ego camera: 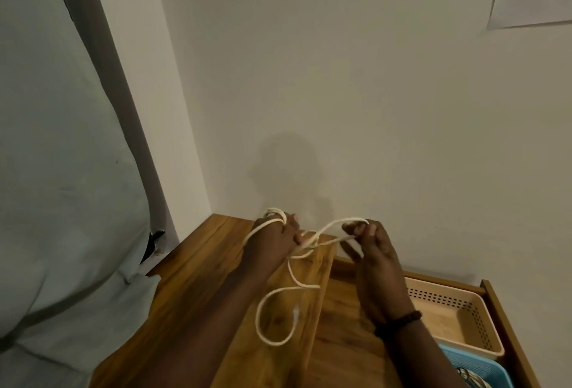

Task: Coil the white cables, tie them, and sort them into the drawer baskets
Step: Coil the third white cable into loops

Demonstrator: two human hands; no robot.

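One head-worn view only, wide-angle, looking forward and down from above the wooden cabinet top. It faces the white wall behind the cabinet, close in. Open drawer sits at the cabinet's right, cut by the lower right frame edge. No second view to overlap.
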